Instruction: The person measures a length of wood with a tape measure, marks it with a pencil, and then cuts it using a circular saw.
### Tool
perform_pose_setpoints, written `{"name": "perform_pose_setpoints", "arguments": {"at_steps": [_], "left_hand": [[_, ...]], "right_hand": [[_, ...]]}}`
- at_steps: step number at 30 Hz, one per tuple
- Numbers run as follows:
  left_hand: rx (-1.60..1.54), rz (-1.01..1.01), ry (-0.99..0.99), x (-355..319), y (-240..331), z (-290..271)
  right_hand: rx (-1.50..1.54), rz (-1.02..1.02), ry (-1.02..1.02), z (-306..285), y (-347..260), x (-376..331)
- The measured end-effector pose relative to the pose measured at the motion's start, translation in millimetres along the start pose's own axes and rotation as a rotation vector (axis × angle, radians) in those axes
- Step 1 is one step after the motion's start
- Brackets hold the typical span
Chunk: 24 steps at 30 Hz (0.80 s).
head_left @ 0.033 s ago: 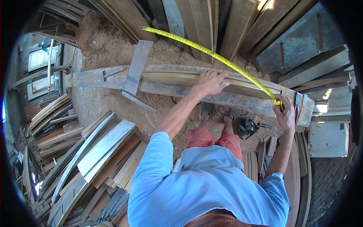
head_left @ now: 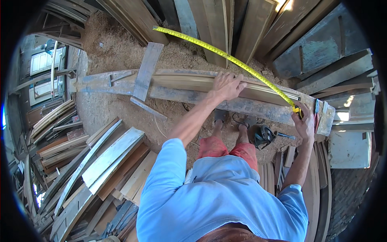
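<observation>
from where i stand, the person in the light blue shirt point(head_left: 225, 193) has both hands at a long, worn, grey-brown wooden bench point(head_left: 258, 108). the right hand point(head_left: 304, 123) is at the bench's right end, its grip closed around a yellow-and-black tape measure point(head_left: 297, 110), just beside the right end of some long brown wooden strips point(head_left: 183, 82) lying lengthwise along the bench. the yellow steel blade point(head_left: 228, 57) is drawn well out, arching up and leftward past the far edge; its free tip is near tall brown boards point(head_left: 213, 34), though i can't tell whether it touches them.

the left hand point(head_left: 228, 86) lies across the strips near their middle, fingers bent over them; i can't tell whether that grip is clenched on the wood or merely resting.

further left, a flat grey wooden plank point(head_left: 148, 72) crosses the bench. a slim red-handled tool point(head_left: 316, 120) sits near the right hand. below the bench, a dark green power tool point(head_left: 264, 136) is beside the person's feet, and sawdust point(head_left: 117, 42) covers the floor beyond.
</observation>
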<state>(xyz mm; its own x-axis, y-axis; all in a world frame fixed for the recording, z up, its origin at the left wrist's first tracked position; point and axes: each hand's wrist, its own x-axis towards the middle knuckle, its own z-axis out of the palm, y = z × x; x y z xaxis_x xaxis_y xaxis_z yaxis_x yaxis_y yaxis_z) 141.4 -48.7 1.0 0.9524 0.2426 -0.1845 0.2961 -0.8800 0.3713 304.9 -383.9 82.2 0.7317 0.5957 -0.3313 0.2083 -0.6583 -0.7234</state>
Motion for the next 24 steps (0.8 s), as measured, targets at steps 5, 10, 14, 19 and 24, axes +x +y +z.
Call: {"name": "perform_pose_setpoints", "arguments": {"at_steps": [5,10,14,19,24], "left_hand": [[-0.038,-0.116,-0.273,32,8,-11],[-0.036,-0.057,-0.256,24,3,24],[-0.119,-0.086,-0.18,19,5,31],[-0.011,0.045,0.116,-36,-16,76],[0.253,-0.358,0.154,-116,-79,52]], "right_hand": [[-0.101,-0.13,0.051,8,9,-6],[-0.012,0.01,-0.063,14,12,-10],[-0.065,-0.047,-0.07,20,13,-8],[-0.067,-0.08,-0.093,24,26,-3],[-0.108,-0.06,-0.135,21,39,4]]}}
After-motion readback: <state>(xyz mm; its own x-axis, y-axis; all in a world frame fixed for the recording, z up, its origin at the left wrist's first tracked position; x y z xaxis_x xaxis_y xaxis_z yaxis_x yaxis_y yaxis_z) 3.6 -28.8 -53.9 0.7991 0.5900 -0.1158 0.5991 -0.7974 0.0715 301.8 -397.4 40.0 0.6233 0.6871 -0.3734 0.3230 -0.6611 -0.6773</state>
